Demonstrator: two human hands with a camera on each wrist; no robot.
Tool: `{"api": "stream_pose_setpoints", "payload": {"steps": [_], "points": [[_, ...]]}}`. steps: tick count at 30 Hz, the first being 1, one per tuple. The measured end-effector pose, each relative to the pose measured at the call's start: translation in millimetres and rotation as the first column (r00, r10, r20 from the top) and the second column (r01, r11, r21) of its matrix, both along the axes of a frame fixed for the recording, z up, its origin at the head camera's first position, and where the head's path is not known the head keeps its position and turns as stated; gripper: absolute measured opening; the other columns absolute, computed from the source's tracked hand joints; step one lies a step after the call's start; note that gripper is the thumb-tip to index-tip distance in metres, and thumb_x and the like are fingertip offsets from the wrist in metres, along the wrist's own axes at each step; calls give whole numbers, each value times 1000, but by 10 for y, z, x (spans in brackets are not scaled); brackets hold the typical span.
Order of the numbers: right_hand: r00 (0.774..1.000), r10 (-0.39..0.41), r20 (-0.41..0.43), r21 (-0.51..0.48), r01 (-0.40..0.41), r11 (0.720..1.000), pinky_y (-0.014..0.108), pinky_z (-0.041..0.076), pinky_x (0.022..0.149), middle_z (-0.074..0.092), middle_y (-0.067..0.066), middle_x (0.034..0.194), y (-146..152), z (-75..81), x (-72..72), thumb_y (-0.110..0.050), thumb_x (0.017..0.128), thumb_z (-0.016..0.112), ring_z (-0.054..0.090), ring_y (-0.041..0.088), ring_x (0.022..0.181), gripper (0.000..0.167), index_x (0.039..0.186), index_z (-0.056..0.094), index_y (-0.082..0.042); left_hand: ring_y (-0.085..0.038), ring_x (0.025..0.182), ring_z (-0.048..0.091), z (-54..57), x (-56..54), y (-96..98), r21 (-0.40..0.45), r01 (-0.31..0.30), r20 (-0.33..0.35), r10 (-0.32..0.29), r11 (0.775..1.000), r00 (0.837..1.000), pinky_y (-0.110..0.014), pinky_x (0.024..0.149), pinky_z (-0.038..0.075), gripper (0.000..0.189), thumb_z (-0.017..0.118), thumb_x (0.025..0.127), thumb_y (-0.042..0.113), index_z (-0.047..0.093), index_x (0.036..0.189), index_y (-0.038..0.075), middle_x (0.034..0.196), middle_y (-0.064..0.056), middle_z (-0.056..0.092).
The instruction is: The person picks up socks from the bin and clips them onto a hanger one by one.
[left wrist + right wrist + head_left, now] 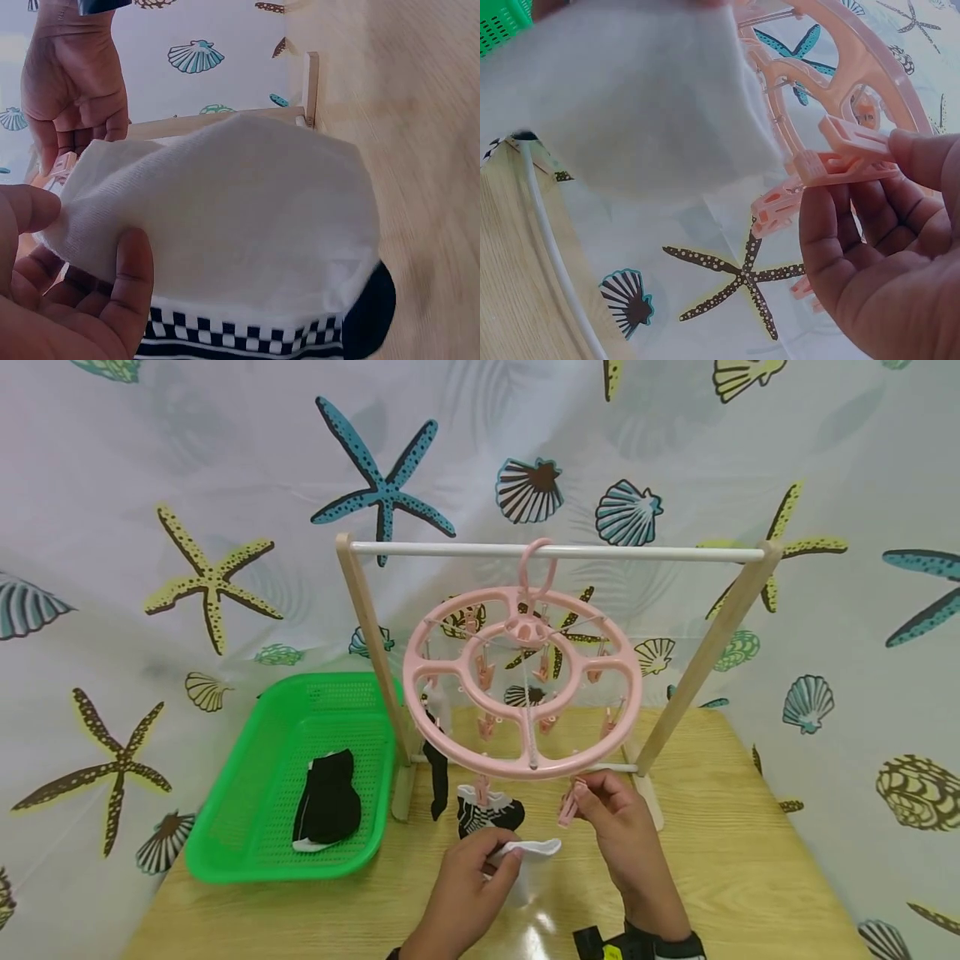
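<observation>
My left hand (pixel 474 881) pinches a white sock (pixel 247 217) by its edge, in front of the round pink clip hanger (pixel 525 768). In my right hand (pixel 626 831) a pink clothespin (pixel 855 154) of that hanger is held between thumb and fingers. The right wrist view shows the white sock (pixel 645 105) close beside this clothespin's tip. A black and white patterned sock (pixel 487 814) hangs from a front clip, just behind my left hand. On the hanger's left side hang a black sock (pixel 438 768) and a white sock (pixel 440 706).
A wooden stand with a white bar (pixel 645 553) carries the hanger over the wooden table (pixel 720 860). At the left stands a green basket (pixel 225 835) with a folded black sock (pixel 330 802) inside. A shell-patterned curtain (pixel 247 443) closes off the back and sides.
</observation>
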State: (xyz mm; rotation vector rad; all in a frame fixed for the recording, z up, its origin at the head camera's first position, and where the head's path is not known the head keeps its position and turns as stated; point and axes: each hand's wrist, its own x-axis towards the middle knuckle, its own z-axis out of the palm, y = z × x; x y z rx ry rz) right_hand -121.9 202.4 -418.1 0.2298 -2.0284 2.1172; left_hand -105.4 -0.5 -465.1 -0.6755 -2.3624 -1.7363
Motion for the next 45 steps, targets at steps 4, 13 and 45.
{"api": "stream_pose_setpoints", "payload": {"steps": [4, 13, 45], "points": [[1000, -9, 6, 16, 9, 1000, 31, 54, 76, 63, 16, 86, -11, -1, -9, -9, 102, 55, 65, 21, 79, 19, 104, 56, 10, -6, 74, 63, 13, -79, 94, 5, -37, -30, 37, 999, 999, -24, 63, 54, 10, 64, 98, 16, 71, 103, 11, 92, 0, 67], [1000, 21, -6, 6, -21, 1000, 31, 53, 70, 64, 11, 84, -14, -16, -12, -6, 102, 54, 64, 18, 78, 16, 102, 56, 10, -6, 75, 61, 62, -183, 256, 50, -1, -21, 2, 999, 1000, -24, 65, 54, 12, 62, 100, 20, 70, 104, 12, 92, 1, 66], [998, 63, 22, 93, -65, 994, 29, 51, 75, 60, 12, 95, -7, 18, 1, -9, 104, 51, 60, 18, 86, 24, 119, 56, 9, -18, 92, 63, 170, -210, 238, 80, -81, -42, 84, 993, 996, -28, 66, 55, 13, 67, 96, 19, 69, 107, 11, 100, 0, 66]]}}
